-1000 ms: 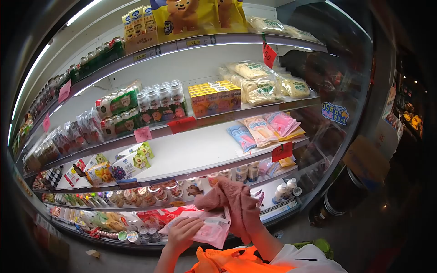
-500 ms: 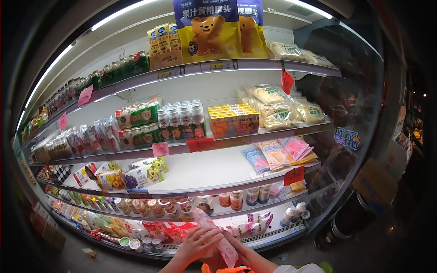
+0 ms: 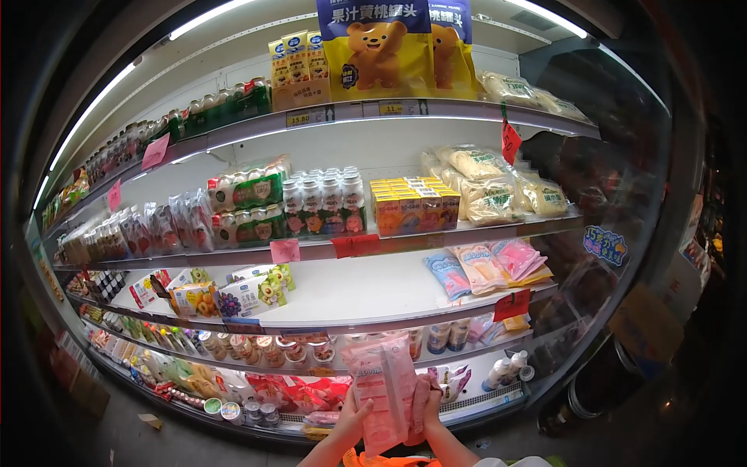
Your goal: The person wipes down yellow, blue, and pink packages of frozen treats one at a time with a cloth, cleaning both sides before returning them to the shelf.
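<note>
In front of me, low in the head view, a flat pink plastic packet (image 3: pixel 377 393) is held upright, with pale printing and a lengthwise seam facing me. My left hand (image 3: pixel 352 419) is closed on its left edge, fingers mostly behind it. My right hand (image 3: pixel 426 409) is closed at the right edge, its fingers curled around pink wrapping there. Beyond the packet is the open chilled shelving, and on its middle shelf lie similar soft packets: a blue one (image 3: pixel 446 275), a peach one (image 3: pixel 477 267) and a pink one (image 3: pixel 517 257).
Fruit-printed cartons (image 3: pixel 250 296) stand at the left of the middle shelf (image 3: pixel 350 300). Above are bottle packs (image 3: pixel 324 204), yellow boxes (image 3: pixel 415 205) and noodle bags (image 3: pixel 492 200). Red bags (image 3: pixel 299 395) lie on the bottom shelf. A cardboard box (image 3: pixel 646 321) stands at the right.
The pink packet was seen narrow and slanted between my hands; now it is turned with its broad face toward me. My hands have moved apart to its two edges. The view has shifted slightly left.
</note>
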Tool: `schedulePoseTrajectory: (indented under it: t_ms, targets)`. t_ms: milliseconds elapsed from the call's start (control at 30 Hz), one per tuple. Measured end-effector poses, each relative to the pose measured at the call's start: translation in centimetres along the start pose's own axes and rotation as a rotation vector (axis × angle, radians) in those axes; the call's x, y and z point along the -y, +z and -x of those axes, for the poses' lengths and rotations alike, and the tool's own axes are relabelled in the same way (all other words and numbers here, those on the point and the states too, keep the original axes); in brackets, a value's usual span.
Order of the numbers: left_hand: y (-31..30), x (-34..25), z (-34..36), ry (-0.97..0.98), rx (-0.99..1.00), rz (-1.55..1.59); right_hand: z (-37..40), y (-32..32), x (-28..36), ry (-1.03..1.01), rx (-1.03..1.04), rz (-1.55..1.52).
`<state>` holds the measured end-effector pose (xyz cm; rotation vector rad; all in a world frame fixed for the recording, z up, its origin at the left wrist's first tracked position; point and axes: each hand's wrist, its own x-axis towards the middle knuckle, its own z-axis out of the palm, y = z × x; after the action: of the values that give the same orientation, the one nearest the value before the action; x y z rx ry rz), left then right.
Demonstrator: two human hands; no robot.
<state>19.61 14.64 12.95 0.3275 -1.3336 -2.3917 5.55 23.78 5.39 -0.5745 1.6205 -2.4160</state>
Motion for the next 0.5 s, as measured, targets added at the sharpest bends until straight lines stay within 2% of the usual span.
schedulePoseTrajectory:
  t_ms: [33, 67, 167, 200, 300, 333, 400, 433, 467, 500]
  targets:
    - [-0.3, -0.1, -0.2, -0.053, 0.035, 0.158, -0.3, 0.2, 0.7, 0.012, -0.005, -0.135]
    - [-0.7, 0.1, -0.3, -0.045, 0.113, 0.247, -0.1, 0.3, 1.8, 0.142, -0.042, -0.098]
    - [-0.9, -0.4, -0.6, -0.132, 0.093, 0.085, 0.0, 0.6, 5.0, 0.313, 0.055, -0.292]
    - [-0.2, -1.1, -0.4, -0.058, 0.018, 0.031, -0.5, 0.2, 4.6, 0.342, 0.115, -0.494]
    - [-0.9, -1.9, -0.7, -0.1, -0.038, 0.028, -0.5, 0.9, 10.2, 0.221, 0.294, -0.728]
    - [-1.0, -1.5, -0.8, -0.018, -0.076, 0.029, -0.8, 0.9, 9.4, -0.05, 0.334, -0.514]
    - [-0.9, -1.2, -1.2, -0.057, -0.127, 0.262, -0.1, 0.3, 7.1, -0.617, 0.221, -0.058]
    - [-0.9, -1.3, -1.3, -0.074, -0.152, 0.377, 1.2, -1.0, 5.0, -0.779, 0.297, 0.235]
    - [-0.7, -1.8, -1.2, -0.068, -0.162, 0.321, 2.4, -2.4, 3.0, -0.971, 0.347, 0.493]
    - [-0.8, -1.9, -1.0, -0.074, -0.128, 0.347, 2.9, -2.7, 2.4, -0.909, 0.525, 0.635]
